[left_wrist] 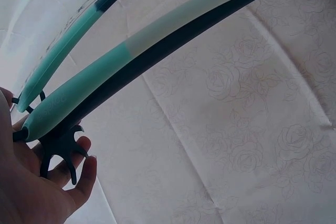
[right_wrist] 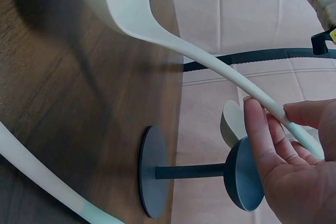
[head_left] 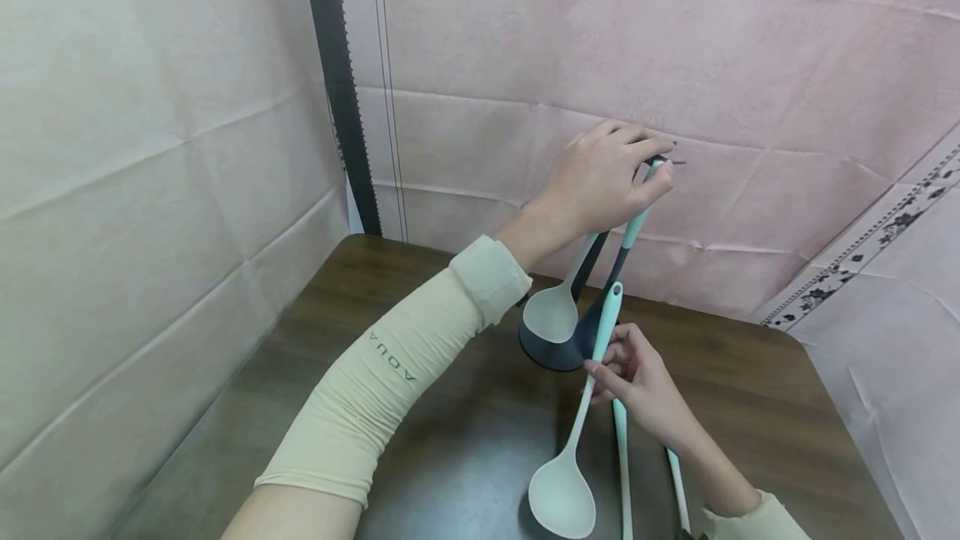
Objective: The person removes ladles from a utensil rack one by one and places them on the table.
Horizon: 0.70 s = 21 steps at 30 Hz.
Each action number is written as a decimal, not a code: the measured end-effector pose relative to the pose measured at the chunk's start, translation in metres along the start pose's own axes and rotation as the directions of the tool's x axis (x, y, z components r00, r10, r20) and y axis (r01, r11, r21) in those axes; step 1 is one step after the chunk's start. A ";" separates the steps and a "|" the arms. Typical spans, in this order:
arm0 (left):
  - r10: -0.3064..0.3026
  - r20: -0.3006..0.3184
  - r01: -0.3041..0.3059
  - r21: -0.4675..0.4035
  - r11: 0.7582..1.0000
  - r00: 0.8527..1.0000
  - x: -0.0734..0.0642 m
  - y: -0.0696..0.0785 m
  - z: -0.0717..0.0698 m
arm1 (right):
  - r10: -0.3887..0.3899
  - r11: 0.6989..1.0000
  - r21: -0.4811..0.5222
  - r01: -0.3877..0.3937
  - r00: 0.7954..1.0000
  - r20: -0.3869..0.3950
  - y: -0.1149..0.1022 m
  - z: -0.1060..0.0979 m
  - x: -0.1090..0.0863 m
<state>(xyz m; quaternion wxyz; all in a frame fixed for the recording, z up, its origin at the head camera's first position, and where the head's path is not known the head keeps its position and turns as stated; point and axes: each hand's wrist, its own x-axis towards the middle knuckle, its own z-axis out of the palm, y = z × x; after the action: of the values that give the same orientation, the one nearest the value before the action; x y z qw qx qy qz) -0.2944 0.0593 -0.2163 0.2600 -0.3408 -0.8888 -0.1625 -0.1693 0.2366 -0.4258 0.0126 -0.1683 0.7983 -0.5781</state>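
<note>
My left hand (head_left: 600, 177) grips the hooked top (left_wrist: 63, 148) of a dark blue utensil stand, fingers curled about the hooks. From the stand hang a small white ladle (head_left: 551, 313) and a dark blue ladle (right_wrist: 244, 177), both with mint handle ends. The stand's round base (right_wrist: 152, 171) rests on the table. In front of it, my right hand (head_left: 637, 382) pinches a large white ladle (head_left: 562, 494) by its handle, between thumb and fingers. That ladle's mint end points up toward the stand and its bowl hangs low, casting a shadow on the wood.
Two more utensils with pale handles lie on the dark wooden table (head_left: 442, 457), one handle (head_left: 622, 448) beside the held ladle and another handle (head_left: 677, 482) below my right wrist. Patterned cloth walls (head_left: 480, 48) close in the table at the back and sides.
</note>
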 end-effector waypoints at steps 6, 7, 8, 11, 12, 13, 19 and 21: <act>-0.002 0.003 0.002 -0.003 1.000 1.000 0.000 0.000 0.001 | 0.004 1.000 0.003 -0.004 1.000 0.015 0.004 0.002 -0.001; -0.003 0.004 0.003 -0.003 1.000 1.000 0.000 0.000 0.001 | 0.008 1.000 0.004 -0.008 1.000 0.017 0.004 0.002 -0.001; -0.002 0.003 0.002 -0.006 1.000 1.000 0.000 0.000 0.001 | 0.015 1.000 0.003 -0.015 1.000 0.018 0.004 0.003 -0.001; -0.001 -0.001 0.001 -0.013 1.000 1.000 0.000 0.000 0.001 | 0.034 0.999 0.008 -0.034 0.999 0.024 0.004 0.005 -0.003; -0.002 -0.002 0.002 -0.016 1.000 1.000 0.000 0.000 0.001 | 0.040 0.999 0.011 -0.041 0.999 0.026 0.004 0.006 -0.003; -0.002 -0.004 0.002 -0.017 1.000 1.000 0.000 0.000 0.001 | 0.046 0.999 0.014 -0.046 0.999 0.028 0.004 0.007 -0.004; -0.003 -0.007 0.003 -0.015 1.000 1.000 0.000 0.000 0.001 | 0.088 0.996 0.024 -0.089 0.996 0.033 0.005 0.013 -0.006; -0.002 -0.011 0.002 -0.016 1.000 1.000 0.000 0.000 0.001 | 0.108 0.994 0.026 -0.109 0.994 0.032 0.007 0.014 -0.007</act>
<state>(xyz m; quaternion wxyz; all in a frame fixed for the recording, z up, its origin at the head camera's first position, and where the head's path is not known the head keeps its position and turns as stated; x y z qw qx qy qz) -0.2948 0.0597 -0.2175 0.2619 -0.3412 -0.8863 -0.1717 -0.1617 0.2275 -0.4378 0.0584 -0.1333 0.7979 -0.5850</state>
